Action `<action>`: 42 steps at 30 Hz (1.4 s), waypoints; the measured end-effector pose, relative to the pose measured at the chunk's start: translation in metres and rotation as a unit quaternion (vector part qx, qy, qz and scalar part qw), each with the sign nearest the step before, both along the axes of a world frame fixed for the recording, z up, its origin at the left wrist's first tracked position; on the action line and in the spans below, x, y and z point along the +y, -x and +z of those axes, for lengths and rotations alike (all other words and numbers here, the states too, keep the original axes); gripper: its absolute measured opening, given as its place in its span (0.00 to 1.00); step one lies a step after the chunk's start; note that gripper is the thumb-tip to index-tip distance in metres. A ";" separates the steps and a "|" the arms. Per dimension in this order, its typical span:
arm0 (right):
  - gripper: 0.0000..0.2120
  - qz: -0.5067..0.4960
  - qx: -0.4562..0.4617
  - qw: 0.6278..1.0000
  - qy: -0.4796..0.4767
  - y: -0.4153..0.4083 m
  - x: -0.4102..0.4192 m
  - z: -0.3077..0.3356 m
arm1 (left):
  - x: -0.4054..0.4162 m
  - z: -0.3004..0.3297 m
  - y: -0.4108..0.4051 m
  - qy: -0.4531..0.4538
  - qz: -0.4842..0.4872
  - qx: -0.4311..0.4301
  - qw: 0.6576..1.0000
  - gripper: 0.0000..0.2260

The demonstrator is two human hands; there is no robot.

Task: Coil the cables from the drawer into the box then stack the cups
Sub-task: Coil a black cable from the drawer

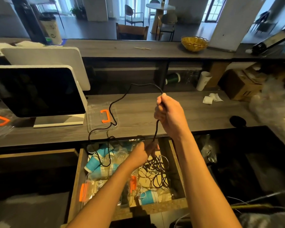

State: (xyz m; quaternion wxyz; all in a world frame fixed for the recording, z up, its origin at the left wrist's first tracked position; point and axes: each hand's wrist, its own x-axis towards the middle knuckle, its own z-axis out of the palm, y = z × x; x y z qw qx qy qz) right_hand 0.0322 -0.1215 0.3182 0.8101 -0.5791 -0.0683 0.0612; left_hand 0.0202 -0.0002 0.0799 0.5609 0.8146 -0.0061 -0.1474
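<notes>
A long black cable [120,99] loops up over the counter. My right hand [169,112] grips it in a fist above the counter's front edge. My left hand [144,151] holds the same cable lower down, over the open wooden drawer [178,163]. The cable runs across a clear plastic box [95,116] with an orange latch on the counter, then drops back into the drawer. Inside the drawer lie a tangle of black and white cables [156,171] and several blue paper cups [95,163], some in clear wrap.
A tilted black screen on a white stand [38,92] fills the counter's left. White tissues [211,98] lie at the right, a white cup [203,80] and cardboard box [242,86] behind. A yellow basket [194,43] sits on the upper shelf.
</notes>
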 end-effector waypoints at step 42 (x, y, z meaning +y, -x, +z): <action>0.24 0.073 0.100 0.959 0.253 0.033 0.020 -0.174 | 0.047 0.169 0.002 0.596 0.192 0.121 0.770 0.16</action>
